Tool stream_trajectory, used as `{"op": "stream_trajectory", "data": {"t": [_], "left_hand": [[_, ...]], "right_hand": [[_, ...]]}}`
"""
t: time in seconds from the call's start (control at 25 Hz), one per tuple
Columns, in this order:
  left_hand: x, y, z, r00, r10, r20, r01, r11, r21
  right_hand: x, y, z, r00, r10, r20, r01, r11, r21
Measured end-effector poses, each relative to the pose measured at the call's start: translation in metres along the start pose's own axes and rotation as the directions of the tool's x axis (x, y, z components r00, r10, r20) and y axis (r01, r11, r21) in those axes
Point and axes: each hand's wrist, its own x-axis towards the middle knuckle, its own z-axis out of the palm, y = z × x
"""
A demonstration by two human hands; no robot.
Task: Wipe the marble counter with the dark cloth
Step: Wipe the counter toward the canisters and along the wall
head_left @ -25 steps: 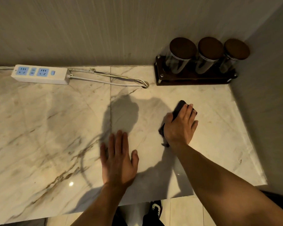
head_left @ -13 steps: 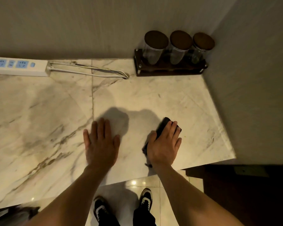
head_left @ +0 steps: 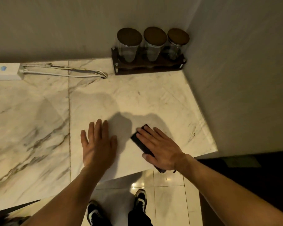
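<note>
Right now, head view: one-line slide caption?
Right hand presses a dark cloth on the marble counter; left hand rests flat beside it.

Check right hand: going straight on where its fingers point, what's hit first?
Right hand points up-left; path clears the left hand, crosses bare marble countertop, then likely meets the white power-strip cable first.

Bare left hand (head_left: 97, 144) and bare right hand (head_left: 160, 149), forearms uncovered up to the frame edge, dark trousers (head_left: 138, 218), probably black, black low-top shoes (head_left: 141, 199) with white side panels, pale lacing, toe caps rounded, both legs seen from above.
</note>
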Motion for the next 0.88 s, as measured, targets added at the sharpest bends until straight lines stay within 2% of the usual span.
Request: {"op": "stream_trajectory", "data": {"t": [0.12, 0.24, 0.44, 0.76, 0.88], "left_hand": [[0.001, 0.002, 0.001, 1.000, -0.025, 0.000, 0.025, 1.000, -0.007], [0.002, 0.002, -0.002, 0.999, -0.038, 0.022, 0.039, 0.999, -0.010], [0.002, 0.005, -0.006, 0.996, -0.067, 0.060, 0.069, 0.997, -0.030], [0.003, 0.005, -0.006, 0.996, -0.071, 0.048, 0.072, 0.997, -0.022], [0.004, 0.006, -0.006, 0.995, -0.081, 0.060, 0.082, 0.997, -0.013]], "right_hand": [[0.012, 0.026, -0.007, 0.996, -0.086, 0.019, 0.087, 0.994, -0.061], [0.030, 0.047, -0.015, 0.997, -0.077, 0.027, 0.079, 0.994, -0.070], [0.064, 0.072, -0.029, 1.000, -0.012, -0.003, 0.012, 0.999, -0.037], [0.118, 0.103, -0.052, 0.995, 0.075, -0.058, -0.077, 0.997, -0.028], [0.140, 0.109, -0.059, 0.977, 0.180, -0.110, -0.177, 0.984, 0.035]]}}
